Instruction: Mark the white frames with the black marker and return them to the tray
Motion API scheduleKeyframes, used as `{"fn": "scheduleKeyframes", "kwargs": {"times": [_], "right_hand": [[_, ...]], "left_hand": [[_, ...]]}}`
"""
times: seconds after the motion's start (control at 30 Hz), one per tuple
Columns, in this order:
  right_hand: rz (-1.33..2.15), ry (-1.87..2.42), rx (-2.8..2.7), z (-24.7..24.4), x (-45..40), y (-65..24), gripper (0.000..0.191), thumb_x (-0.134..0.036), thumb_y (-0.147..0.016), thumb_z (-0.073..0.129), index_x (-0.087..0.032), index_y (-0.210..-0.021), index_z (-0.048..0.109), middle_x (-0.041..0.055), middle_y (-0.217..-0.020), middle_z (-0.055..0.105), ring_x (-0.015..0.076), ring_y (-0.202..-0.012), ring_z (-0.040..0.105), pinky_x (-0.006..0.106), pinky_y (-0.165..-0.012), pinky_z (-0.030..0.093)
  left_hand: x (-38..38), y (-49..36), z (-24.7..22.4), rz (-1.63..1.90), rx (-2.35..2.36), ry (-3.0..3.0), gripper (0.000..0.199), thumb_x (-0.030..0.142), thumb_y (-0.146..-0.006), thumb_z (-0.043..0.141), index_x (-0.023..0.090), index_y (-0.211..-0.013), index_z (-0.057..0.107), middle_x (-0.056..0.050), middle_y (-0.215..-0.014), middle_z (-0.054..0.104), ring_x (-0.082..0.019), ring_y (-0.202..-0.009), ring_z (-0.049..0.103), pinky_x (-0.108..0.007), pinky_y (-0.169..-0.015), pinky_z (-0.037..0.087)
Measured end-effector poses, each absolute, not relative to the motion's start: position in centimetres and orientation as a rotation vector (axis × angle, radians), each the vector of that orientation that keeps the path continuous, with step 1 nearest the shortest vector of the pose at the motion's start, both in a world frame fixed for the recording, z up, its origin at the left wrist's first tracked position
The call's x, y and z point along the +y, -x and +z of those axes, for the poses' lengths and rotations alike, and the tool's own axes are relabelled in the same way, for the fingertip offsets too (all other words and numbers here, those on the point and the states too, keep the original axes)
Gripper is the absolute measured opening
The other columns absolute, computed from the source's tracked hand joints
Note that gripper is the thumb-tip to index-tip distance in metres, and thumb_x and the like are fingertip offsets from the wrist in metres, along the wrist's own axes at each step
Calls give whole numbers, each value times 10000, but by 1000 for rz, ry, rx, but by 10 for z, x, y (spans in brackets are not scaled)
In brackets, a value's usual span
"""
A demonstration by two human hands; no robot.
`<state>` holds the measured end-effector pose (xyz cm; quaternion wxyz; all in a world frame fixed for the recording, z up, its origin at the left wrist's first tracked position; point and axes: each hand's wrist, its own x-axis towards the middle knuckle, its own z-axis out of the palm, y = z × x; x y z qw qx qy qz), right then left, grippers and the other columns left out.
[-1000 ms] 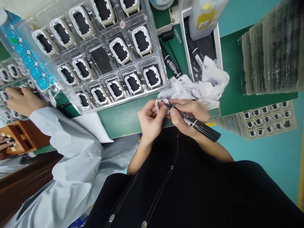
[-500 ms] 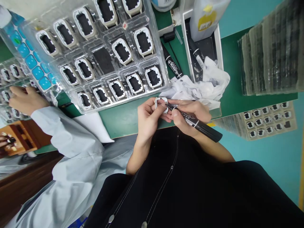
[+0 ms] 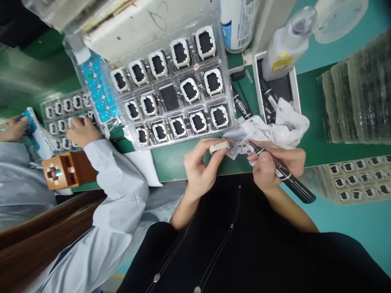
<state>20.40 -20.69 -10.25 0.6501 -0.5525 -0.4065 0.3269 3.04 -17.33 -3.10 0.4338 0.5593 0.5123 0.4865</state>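
Pinches a pale watch-case frame (image 3: 219,147) between the thumb and fingers of the left hand (image 3: 199,167), above the green worktop (image 3: 171,162) near its front edge. Turns the frame nearly edge-on to the view, with its long axis close to level and the right end slightly higher. Grips a black marker (image 3: 287,178) in the right hand (image 3: 266,167), with thumb and fingers closed around the barrel. Slants the marker from the wide end at lower right up to the tip at upper left. Aims that tip leftward, at about the height of the frame's right end in the view: near, with a gap between, not touching. Places the frame, then, left of the tip, with the left hand on it and the right hand nearby. Beyond the left hand, a clear tray (image 3: 229,91) of similar frames; behind the right hand, crumpled white wipes (image 3: 290,122).
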Motion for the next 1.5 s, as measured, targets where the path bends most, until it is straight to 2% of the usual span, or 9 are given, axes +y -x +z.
{"fn": "scheduleKeyframes", "kwargs": {"times": [0.1,0.23,0.37,0.5,0.6,0.87,1.1,1.27,1.5], "right_hand": [[601,1213,-932,-101,-205,-205,345,-568,-1062,838,-307,-937,650,-9,-712,760,359,-842,910,600,-799,779],[576,1138,-976,-100,-202,-206,247,-457,-1086,842,-283,-967,715,2,-759,811,320,-776,885,577,-782,761],[561,1152,-968,-105,-203,-206,260,-475,-1087,842,-283,-963,719,5,-773,810,308,-808,876,553,-794,750],[611,1204,-956,-109,-206,-207,320,-550,-1078,843,-292,-965,691,10,-781,800,315,-829,872,531,-750,740],[614,1210,-953,-108,-206,-207,335,-570,-1063,859,-300,-981,679,-1,-775,794,306,-812,860,529,-757,742],[522,1145,-991,-100,-203,-205,217,-410,-1051,881,-334,-1113,688,-20,-800,821,303,-781,870,503,-671,725],[559,1114,-1048,-101,-203,-206,171,-349,-1068,856,-315,-1129,700,0,-864,849,274,-785,861,468,-682,718],[543,1069,-1027,-100,-200,-206,239,-330,-1045,881,-337,-1164,674,-33,-823,830,273,-737,851,456,-647,702],[521,1045,-1050,-97,-196,-203,159,-318,-1082,838,-300,-1117,684,-26,-809,832,246,-722,846,408,-623,677]], "left_hand": [[-135,-4,-9,1424,1416,-1640,114,445,-1082,934,335,-1056,917,-61,-1115,856,-298,-1166,824,-520,-1025,657],[-68,34,-9,1446,1650,-1633,432,616,-955,1035,240,-1052,846,-32,-926,754,-247,-944,757,-453,-852,574],[-29,49,-29,1486,1887,-1632,654,514,-718,1181,250,-1088,711,35,-873,660,-216,-838,695,-422,-858,528],[-30,44,-37,1403,1895,-1701,497,525,-891,1042,295,-857,603,-19,-871,618,-293,-976,675,-445,-946,575],[-34,35,-36,1402,1804,-1707,453,527,-981,974,305,-834,607,-79,-976,650,-327,-1091,675,-459,-978,588],[-10,23,-48,1323,1658,-1800,547,551,-769,1152,313,-987,711,-140,-1130,743,-465,-1471,624,-590,-1167,552],[-9,29,-52,1269,1671,-1837,559,597,-771,1155,296,-1010,749,-129,-1137,734,-475,-1478,614,-643,-1258,491],[-11,31,-58,1303,1651,-1808,546,532,-757,1172,303,-1009,745,-123,-1129,729,-476,-1458,621,-641,-1264,485],[-6,29,-55,1289,1620,-1888,551,384,-769,1185,272,-944,675,-84,-1084,709,-414,-1390,646,-634,-1260,472]]}}
